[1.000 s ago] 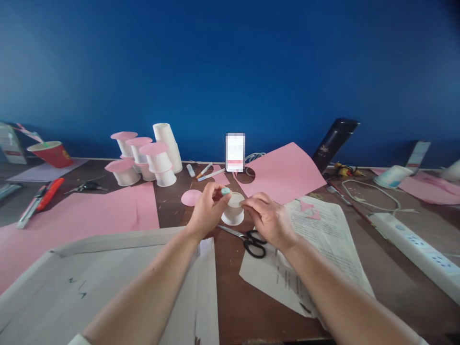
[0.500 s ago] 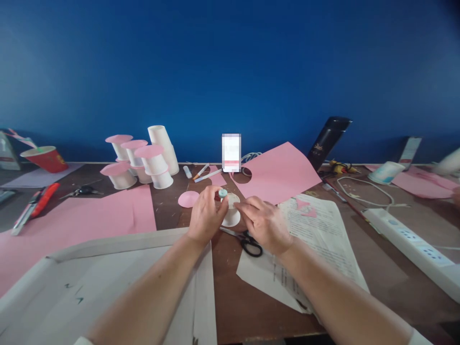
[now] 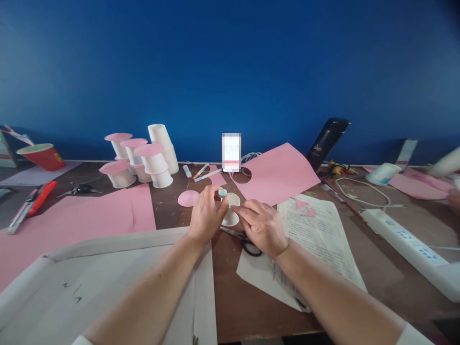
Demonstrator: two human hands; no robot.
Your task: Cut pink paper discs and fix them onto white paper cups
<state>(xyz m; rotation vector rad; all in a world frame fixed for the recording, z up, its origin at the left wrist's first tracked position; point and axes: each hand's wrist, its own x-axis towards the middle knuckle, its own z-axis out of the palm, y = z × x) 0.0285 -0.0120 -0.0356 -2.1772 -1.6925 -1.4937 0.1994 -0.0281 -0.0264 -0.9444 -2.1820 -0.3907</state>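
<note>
My left hand (image 3: 206,213) pinches a small round pale blue-green thing, perhaps a tape roll (image 3: 223,193), between thumb and fingers. Just below it a white paper cup (image 3: 231,219) stands upside down on the table. The fingertips of my right hand (image 3: 264,225) are closed at the cup's upturned base; what they pinch, if anything, is too small to make out. Black-handled scissors (image 3: 250,247) lie below the cup, partly under my right hand. A pink paper disc (image 3: 188,198) lies left of my left hand.
White cups with pink discs (image 3: 151,160) stand stacked at the back left beside a tall cup stack (image 3: 163,148). Pink sheets (image 3: 283,175), a printed page (image 3: 323,230), a power strip (image 3: 409,249) and a black flask (image 3: 328,143) lie around. Another person's hand (image 3: 454,197) shows far right.
My right hand has shifted slightly left and down at the cup. My left hand stays almost where it was. At the far right, another person's hand shows more.
</note>
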